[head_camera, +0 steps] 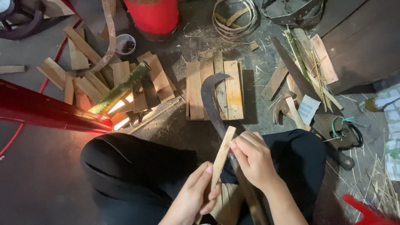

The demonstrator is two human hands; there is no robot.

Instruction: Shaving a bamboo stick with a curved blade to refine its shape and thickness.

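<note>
Dusty concrete floor [50, 187] lies under the seated person's knees. Nearest, the left hand [196, 193] pinches a bamboo slat [222, 156], upright over the lap; the right hand [252, 158] wraps a curved knife [212, 100]. Beyond, flat wooden slats [214, 89] lie side by side.

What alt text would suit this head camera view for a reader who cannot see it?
A seated person's left hand holds a bamboo slat against a curved billhook blade steadied by the right hand. More cut slats lie on the dusty floor.
</note>
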